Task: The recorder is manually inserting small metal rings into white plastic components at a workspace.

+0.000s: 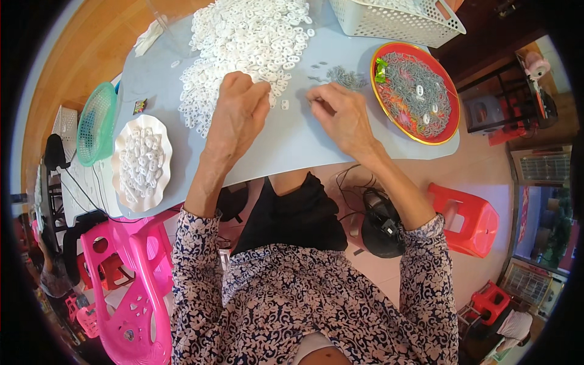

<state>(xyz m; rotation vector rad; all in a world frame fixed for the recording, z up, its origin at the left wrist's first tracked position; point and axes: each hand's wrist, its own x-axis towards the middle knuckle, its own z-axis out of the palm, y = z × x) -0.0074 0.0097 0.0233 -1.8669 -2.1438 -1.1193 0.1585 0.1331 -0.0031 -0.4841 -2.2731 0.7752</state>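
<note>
My left hand is closed, its knuckles up and fingers curled under, over the near right edge of a heap of small white oval plastic pieces. Whatever it grips is hidden beneath the fingers. To its right, my right hand is also closed, thumb and forefinger pinched together above the table; I cannot make out what is between them. A lone white piece lies between the hands. Just beyond the right hand is a small pile of thin grey pieces, perhaps screws.
A red gold-rimmed tray of grey pieces stands right on the pale table. A white wavy-edged dish of white pieces and a green basket are left. A white perforated basket stands at the back; stools and a pink chair stand below.
</note>
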